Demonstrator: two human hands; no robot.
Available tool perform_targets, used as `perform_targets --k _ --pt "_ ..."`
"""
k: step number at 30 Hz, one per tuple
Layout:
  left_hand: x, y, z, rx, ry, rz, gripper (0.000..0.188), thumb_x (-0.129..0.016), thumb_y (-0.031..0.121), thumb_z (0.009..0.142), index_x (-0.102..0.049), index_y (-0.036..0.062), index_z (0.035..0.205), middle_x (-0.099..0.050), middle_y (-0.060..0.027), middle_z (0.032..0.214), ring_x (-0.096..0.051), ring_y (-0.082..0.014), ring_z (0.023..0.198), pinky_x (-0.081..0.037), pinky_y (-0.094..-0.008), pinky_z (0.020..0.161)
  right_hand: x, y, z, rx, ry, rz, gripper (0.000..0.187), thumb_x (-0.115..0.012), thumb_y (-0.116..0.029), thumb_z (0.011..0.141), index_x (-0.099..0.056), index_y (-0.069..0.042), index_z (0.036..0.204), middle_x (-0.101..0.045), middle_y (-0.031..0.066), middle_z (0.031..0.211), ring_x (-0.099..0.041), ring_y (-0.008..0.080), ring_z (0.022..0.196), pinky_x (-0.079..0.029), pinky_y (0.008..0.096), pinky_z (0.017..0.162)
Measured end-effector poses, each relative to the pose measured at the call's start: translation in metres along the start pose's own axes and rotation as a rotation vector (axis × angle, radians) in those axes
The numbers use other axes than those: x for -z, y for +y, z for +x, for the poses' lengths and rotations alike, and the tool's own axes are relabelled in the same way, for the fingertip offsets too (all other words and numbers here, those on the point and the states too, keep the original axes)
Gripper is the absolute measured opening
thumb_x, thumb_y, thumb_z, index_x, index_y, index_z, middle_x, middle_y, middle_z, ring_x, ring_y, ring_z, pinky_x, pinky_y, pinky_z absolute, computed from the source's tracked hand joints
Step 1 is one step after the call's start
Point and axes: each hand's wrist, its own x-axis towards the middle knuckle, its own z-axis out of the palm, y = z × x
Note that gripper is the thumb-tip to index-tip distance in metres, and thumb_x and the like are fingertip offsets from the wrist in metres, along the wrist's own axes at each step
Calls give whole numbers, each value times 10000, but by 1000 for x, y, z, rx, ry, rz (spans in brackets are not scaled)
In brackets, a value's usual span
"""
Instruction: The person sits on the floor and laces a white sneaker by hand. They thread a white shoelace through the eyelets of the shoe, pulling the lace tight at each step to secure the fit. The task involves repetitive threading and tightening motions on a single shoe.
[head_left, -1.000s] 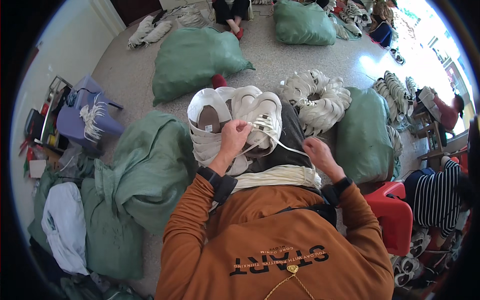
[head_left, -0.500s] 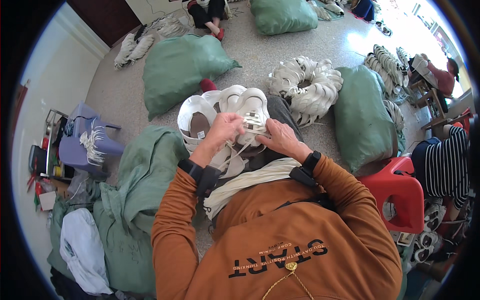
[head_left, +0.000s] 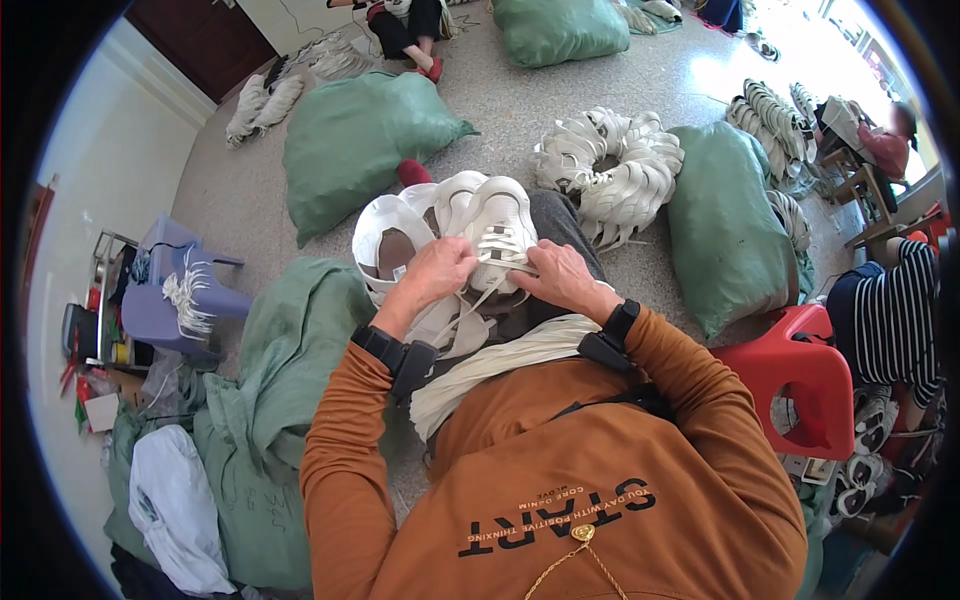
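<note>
A white sneaker (head_left: pixel 500 208) rests toe-away over my lap, its lacing facing up. My left hand (head_left: pixel 440 270) is closed in a pinch beside its left edge, on a white shoelace. On the other side my right hand (head_left: pixel 565 277) pinches a flat white shoelace (head_left: pixel 497 262) that crosses the shoe's tongue. A loose lace end hangs down below the shoe. More white shoes (head_left: pixel 388 240) stand close by on the left. Across my lap lies a thick bundle of cream laces (head_left: pixel 500 366).
Green sacks (head_left: pixel 365 140) stand ahead, with another sack (head_left: pixel 725 230) to the right. A ring of white shoe uppers (head_left: pixel 610 170) lies on the floor. A purple stool (head_left: pixel 175 300) is at left, a red chair (head_left: pixel 795 380) at right. Other people sit farther off.
My left hand has drawn back slightly to the left and down from the lacing. My right hand stays almost in place at the shoe's right side.
</note>
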Motion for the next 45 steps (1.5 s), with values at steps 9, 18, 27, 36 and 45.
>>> perform_targets --k 9,18,27,36,45 --pt "-11 -1 -5 131 84 -994 167 -713 222 936 -670 61 928 -652 40 835 -551 -46 794 -431 -228 710 5 10 -7 133 78 244 349 -682 -325 872 -644 7 771 -639 192 725 -633 392 701 -486 484 655" --pt "-47 -15 12 59 513 -736 101 -681 14 890 -675 19 990 -651 26 872 -579 -43 746 -480 -196 678 69 23 -65 -71 -281 538 358 -516 -226 1002 -574 19 747 -585 143 653 -572 290 605 -465 412 620" --pt "-66 -32 -3 30 636 -449 170 -659 55 914 -718 -3 1063 -678 9 830 -595 -66 716 -490 -221 659 83 50 -92 26 -244 317 298 -554 -204 967 -607 24 783 -595 161 668 -617 358 657 -476 456 658" --pt "-55 17 -32 158 236 -475 172 -661 130 954 -676 -6 1058 -654 -5 872 -560 -73 609 -469 -252 550 78 31 -68 -162 -99 786 358 -518 -225 1026 -599 3 763 -681 107 973 -622 183 851 -506 352 788" --pt "-79 19 -30 -208 433 513 150 -732 118 815 -632 48 903 -595 -127 952 -650 -335 829 -526 -428 692 99 25 -57 -17 -94 1942 417 -453 -238 1062 -598 -68 709 -679 135 1047 -635 260 1058 -367 489 1154"
